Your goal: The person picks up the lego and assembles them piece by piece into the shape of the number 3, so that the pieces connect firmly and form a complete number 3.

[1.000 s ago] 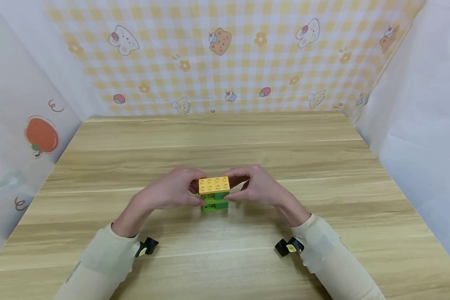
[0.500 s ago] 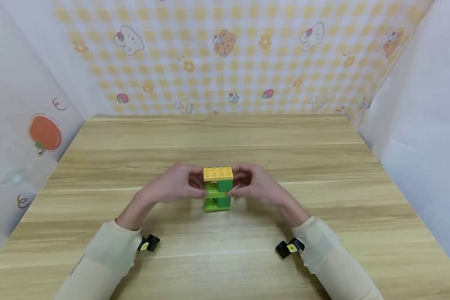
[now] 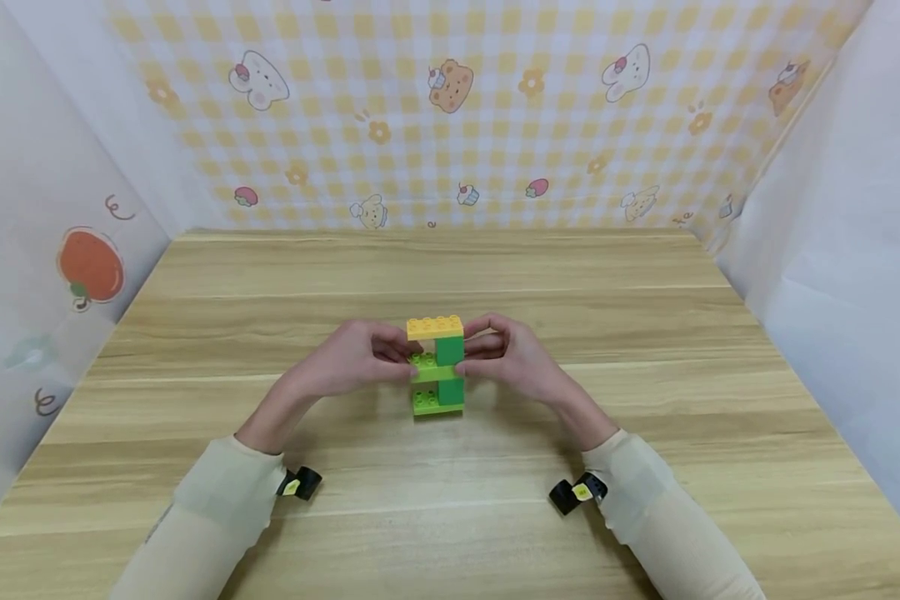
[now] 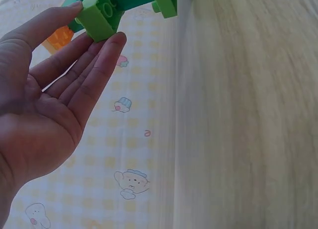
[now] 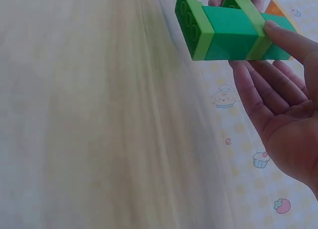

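An E-shaped stack of toy building bricks stands upright between my hands in the head view. It has a yellow brick (image 3: 435, 327) on top, a lime-green middle brick (image 3: 437, 374) and a lime-green bottom brick (image 3: 438, 409). Dark green bricks (image 3: 451, 351) join these layers along the right side, leaving gaps on the left. My left hand (image 3: 354, 360) pinches the left end of the middle brick between thumb and fingers. At the right end, my right hand (image 3: 523, 365) holds the stack, its thumb on the middle layer in the right wrist view and its fingers behind.
Under the stack spreads a wood-grain table (image 3: 435, 517). A yellow checked cloth (image 3: 487, 150) with cartoon figures hangs along the back edge. Pale sheets line the left side (image 3: 37, 200) and right side (image 3: 847, 250). Small black cameras (image 3: 307, 483) sit on both wrists.
The stack has tilted so that its front face and the gaps between layers show more. Its yellow top has risen in view, and both hands have moved slightly up with it, still holding on.
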`<action>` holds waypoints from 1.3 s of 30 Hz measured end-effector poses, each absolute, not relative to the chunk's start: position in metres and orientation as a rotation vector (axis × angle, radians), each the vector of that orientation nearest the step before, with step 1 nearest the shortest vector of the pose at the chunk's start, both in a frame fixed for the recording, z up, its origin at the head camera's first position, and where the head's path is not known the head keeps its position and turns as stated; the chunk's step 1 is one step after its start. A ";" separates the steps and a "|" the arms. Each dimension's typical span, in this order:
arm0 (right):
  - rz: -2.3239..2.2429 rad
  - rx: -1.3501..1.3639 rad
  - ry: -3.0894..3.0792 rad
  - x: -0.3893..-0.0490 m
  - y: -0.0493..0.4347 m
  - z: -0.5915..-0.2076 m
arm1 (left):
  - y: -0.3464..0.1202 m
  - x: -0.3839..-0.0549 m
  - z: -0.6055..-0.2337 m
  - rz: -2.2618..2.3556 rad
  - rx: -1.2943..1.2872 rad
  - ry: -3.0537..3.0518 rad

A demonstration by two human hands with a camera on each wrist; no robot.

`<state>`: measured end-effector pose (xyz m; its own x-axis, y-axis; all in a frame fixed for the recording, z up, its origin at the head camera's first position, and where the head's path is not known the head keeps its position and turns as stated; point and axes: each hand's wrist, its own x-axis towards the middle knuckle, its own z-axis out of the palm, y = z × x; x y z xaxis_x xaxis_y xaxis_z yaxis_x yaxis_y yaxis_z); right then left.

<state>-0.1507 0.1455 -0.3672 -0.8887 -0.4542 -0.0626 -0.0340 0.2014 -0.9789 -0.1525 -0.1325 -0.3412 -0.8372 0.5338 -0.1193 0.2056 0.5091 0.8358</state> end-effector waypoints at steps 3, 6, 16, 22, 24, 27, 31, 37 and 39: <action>-1.768 -0.421 2.143 -0.153 0.145 -0.368 | -0.133 -0.155 -0.342 1.288 0.573 2.393; -1.798 -0.375 2.121 -0.155 0.145 -0.370 | -0.133 -0.159 -0.343 1.310 0.579 2.382; -1.830 -0.261 2.105 -0.165 0.142 -0.376 | -0.136 -0.173 -0.348 1.308 0.563 2.381; -1.801 -0.264 2.134 -0.172 0.139 -0.374 | -0.137 -0.177 -0.346 1.298 0.523 2.382; -1.811 -0.256 2.112 -0.174 0.138 -0.373 | -0.138 -0.179 -0.346 1.298 0.521 2.381; -1.837 -0.245 2.072 -0.176 0.136 -0.370 | -0.139 -0.182 -0.346 1.307 0.521 2.381; -1.861 -0.227 2.045 -0.180 0.134 -0.367 | -0.140 -0.188 -0.346 1.326 0.514 2.379; -1.850 -0.207 2.027 -0.189 0.133 -0.370 | -0.140 -0.194 -0.347 1.350 0.457 2.345; -1.846 -0.200 2.024 -0.192 0.133 -0.371 | -0.140 -0.195 -0.348 1.355 0.431 2.337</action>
<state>-0.1916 0.1328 -0.3708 -0.9128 -0.3616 -0.1897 0.1558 0.1209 -0.9804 -0.1946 -0.1398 -0.3480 -0.8708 0.4542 -0.1881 0.0625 0.4818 0.8741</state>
